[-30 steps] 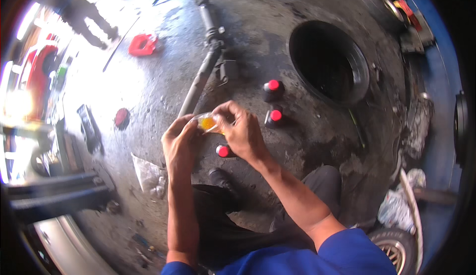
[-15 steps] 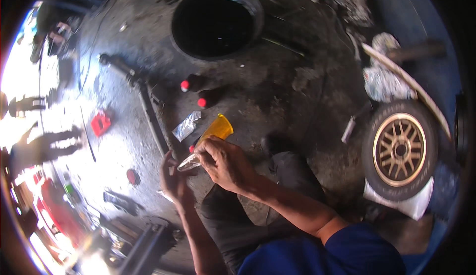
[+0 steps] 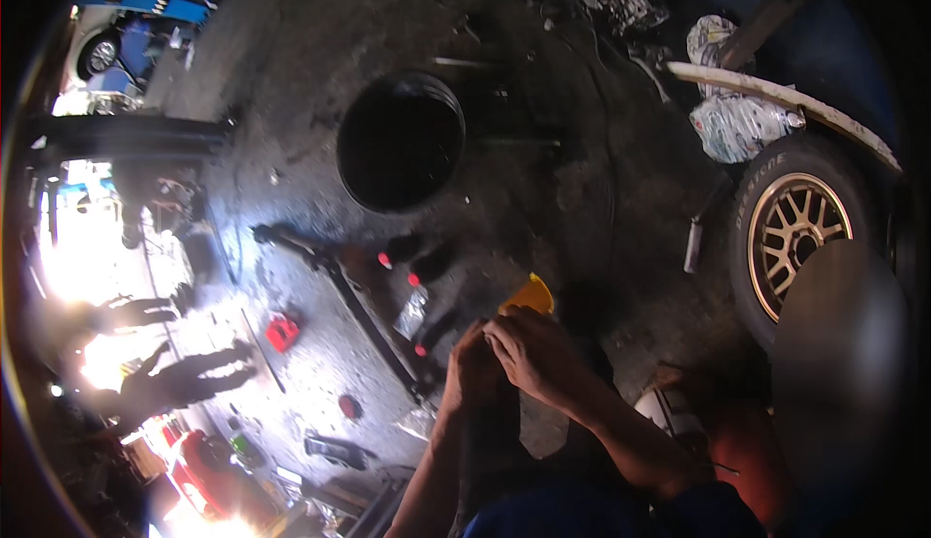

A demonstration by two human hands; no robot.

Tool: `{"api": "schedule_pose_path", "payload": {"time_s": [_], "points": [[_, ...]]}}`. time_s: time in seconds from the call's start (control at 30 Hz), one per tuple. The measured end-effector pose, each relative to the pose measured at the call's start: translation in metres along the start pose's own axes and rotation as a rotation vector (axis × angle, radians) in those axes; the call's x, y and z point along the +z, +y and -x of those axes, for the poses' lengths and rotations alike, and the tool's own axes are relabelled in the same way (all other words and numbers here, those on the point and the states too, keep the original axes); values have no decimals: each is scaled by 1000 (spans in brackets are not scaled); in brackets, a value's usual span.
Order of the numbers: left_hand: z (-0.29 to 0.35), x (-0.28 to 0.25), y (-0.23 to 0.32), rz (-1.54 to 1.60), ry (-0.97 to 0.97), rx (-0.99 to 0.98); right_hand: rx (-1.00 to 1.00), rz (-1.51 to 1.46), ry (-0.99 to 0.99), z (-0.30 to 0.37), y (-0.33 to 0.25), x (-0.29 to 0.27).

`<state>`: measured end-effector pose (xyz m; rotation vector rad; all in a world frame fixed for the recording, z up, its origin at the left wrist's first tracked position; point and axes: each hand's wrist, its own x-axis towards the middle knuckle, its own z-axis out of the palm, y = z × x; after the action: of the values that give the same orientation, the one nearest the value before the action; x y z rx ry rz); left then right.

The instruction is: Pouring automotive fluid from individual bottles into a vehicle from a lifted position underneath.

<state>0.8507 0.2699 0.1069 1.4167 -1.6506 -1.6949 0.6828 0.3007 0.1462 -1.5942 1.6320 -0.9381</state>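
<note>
My right hand (image 3: 543, 358) is closed at the near side of a yellow, flared, funnel-like piece (image 3: 533, 295), whose wide end sticks out beyond my fingers. My left hand (image 3: 472, 368) is closed too, its fingertips meeting those of the right; what they pinch is hidden. Left of my hands, on the floor, lie a crinkled clear-silver packet (image 3: 412, 313) and several bottles with red caps (image 3: 414, 279). A piece of clear plastic (image 3: 417, 422) is on the floor beside my left forearm.
A round black basin (image 3: 398, 140) stands ahead, with a long metal bar (image 3: 364, 310) nearer. Left are a red plastic piece (image 3: 281, 332) and people (image 3: 194, 368) in glare. At right are a gold-rimmed wheel (image 3: 800, 232), a blurred dark rounded shape (image 3: 839, 383) and something orange-red (image 3: 752, 460).
My view has shifted, so the floor things sit lower and further right. My left hand has come up against the right. A blurred shape and something orange-red have appeared at the lower right.
</note>
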Motion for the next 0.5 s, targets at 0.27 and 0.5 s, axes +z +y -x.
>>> {"api": "schedule_pose_path", "payload": {"time_s": [0.27,0.5], "points": [[-23,45,85,-354,-133,154,18,-61,88,3,1,-98],[-40,21,118,-243,-130,196,-298,71,172,-20,13,-137]]}}
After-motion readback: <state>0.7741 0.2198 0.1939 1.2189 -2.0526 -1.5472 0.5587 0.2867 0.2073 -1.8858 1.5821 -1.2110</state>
